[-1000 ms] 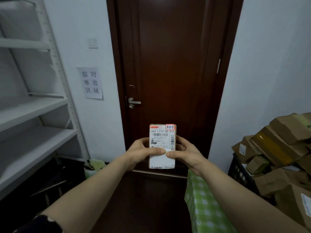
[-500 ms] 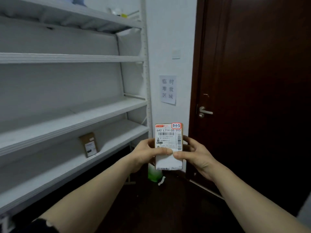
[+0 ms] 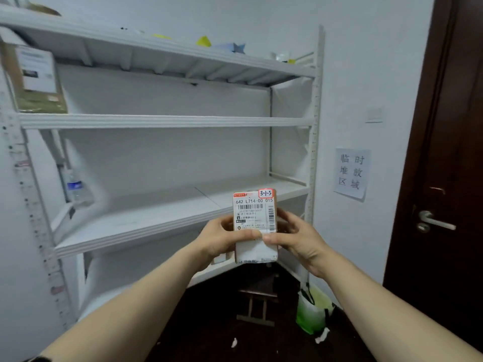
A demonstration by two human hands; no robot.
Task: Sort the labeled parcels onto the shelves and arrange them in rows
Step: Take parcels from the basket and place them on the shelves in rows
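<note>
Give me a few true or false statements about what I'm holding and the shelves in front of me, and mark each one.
1. The left hand and right hand both hold the parcel, label toward the camera. True.
2. The parcel already rests on a shelf. False: it is held in the air in front of the white rack.
3. A water bottle stands at the left end of one shelf. True.
4. The door stands wide open. False: the door is shut.
5. A paper sign hangs on the wall between rack and door. True.
</note>
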